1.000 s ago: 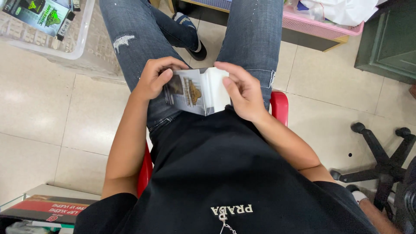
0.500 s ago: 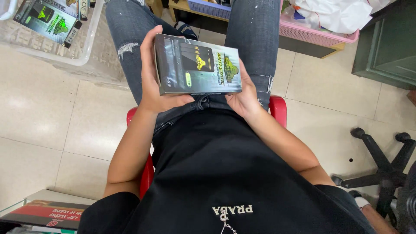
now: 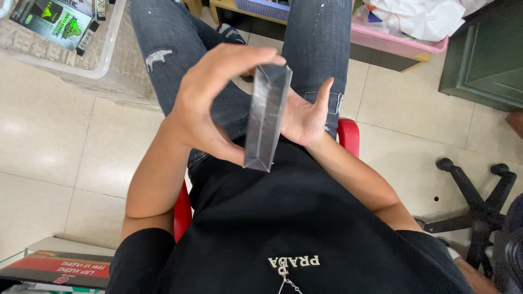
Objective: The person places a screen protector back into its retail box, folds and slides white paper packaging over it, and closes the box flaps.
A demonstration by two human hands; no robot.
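Note:
A flat box (image 3: pixel 267 117) wrapped in clear film stands on edge above my lap, its thin grey side turned up to the camera. My left hand (image 3: pixel 210 103) grips it from the left, fingers over the top end and thumb at the lower end. My right hand (image 3: pixel 308 117) lies palm-open against the box's right face, fingers hidden behind it. I sit on a red chair (image 3: pixel 348 136) in dark jeans and a black shirt.
A clear plastic crate (image 3: pixel 81 65) with several similar dark boxes stands on the tiled floor at the upper left. A pink basket (image 3: pixel 397 46) holding white bags is at the upper right, a green cabinet (image 3: pixel 485 54) beside it. A black chair base (image 3: pixel 479 207) spreads at the right. A red-topped box (image 3: pixel 60 269) lies at the lower left.
The box went from lying low in my lap, to held flat and face-up, to turned on its edge now. Both hands rose with it.

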